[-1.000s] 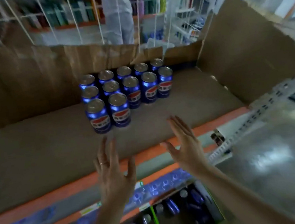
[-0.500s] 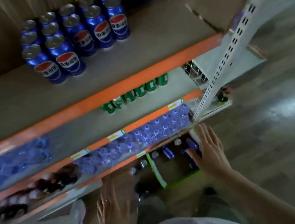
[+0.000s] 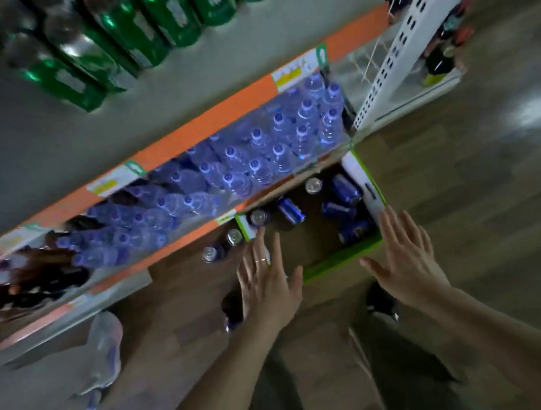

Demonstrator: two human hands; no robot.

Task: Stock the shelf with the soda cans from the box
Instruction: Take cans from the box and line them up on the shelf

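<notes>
Nearest, two bare forearms reaching forward and down, cut off by the bottom edge. Between them blurred trouser legs, and dark shoe tips (image 3: 380, 301) only partly visible behind the wrists.

Left hand (image 3: 267, 285) spread flat, fingers straight, grasping nothing; a thin ring (image 3: 261, 260) on one finger. Fingertips over the near-left corner of the cardboard box (image 3: 341, 264), whether touching it cannot be told. Right hand (image 3: 402, 262) likewise released and splayed, held over the box's near-right corner, empty.

Box lying open on the wood-grain floor (image 3: 486, 198), green-edged with white flaps and a brown inside. In it, blue soda cans (image 3: 344, 207) scattered loose, some lying on their sides, two upright showing round silver tops; just beyond and between both sets of fingertips, none gripped. Two more blue cans (image 3: 221, 246) standing on the floor just left of the box, ahead of the left hand.

Left of the arms, a crumpled clear plastic wrap (image 3: 105, 354), smeared by blur.

Farther on, shelf edges in orange with small price labels (image 3: 295, 74), unreadable. Lowest shelf packed with clear water bottles (image 3: 256, 158), caps up; dark bottles (image 3: 16, 283) at its left end, too blurred to name. Above, a grey shelf board carrying green cans (image 3: 151, 22), tops cropped by the frame. At right, a white perforated metal upright (image 3: 403, 48).
</notes>
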